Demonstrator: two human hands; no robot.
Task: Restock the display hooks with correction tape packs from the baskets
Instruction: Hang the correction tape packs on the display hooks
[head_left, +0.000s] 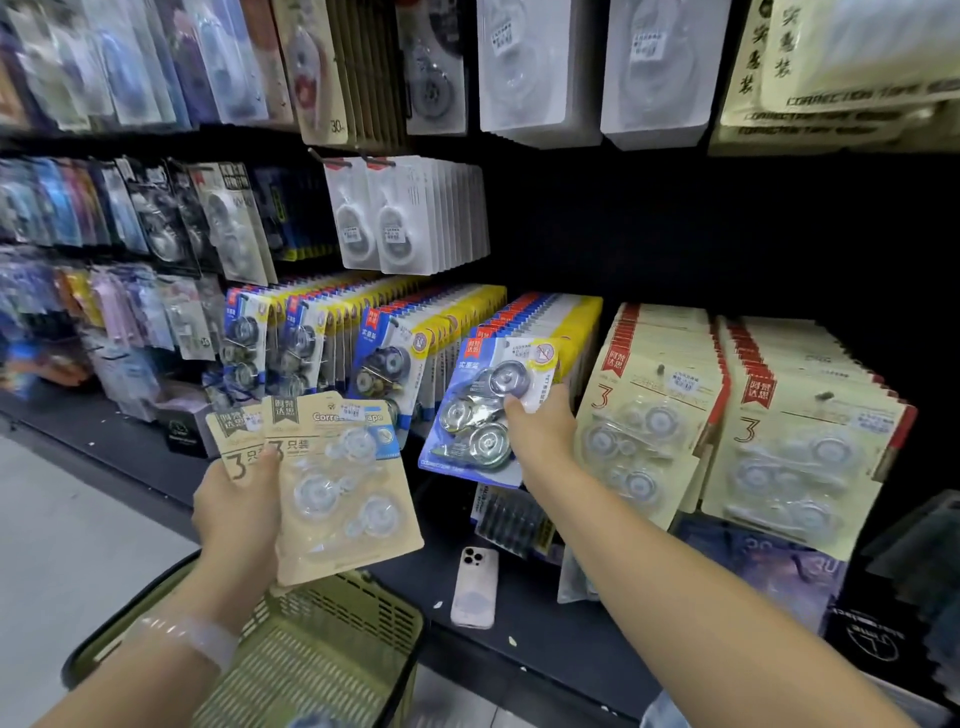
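My left hand (240, 512) grips two beige correction tape packs (343, 483), fanned out over the green basket (332, 660). My right hand (540, 434) pinches a blue-and-yellow three-roll correction tape pack (480, 415) by its right edge, holding it tilted in front of the matching blue-and-yellow row on a hook (550, 322). To the right hang two full rows of beige three-roll packs (649, 410), the same kind as in my left hand. I cannot see the hook's tip behind the blue pack.
A white phone (474, 587) lies on the dark lower shelf ledge (545, 639). More blue-and-yellow rows (384, 332) hang to the left, white blister packs (410, 218) above. Dark boxes and packets (862, 639) stand at the lower right. Grey floor lies left.
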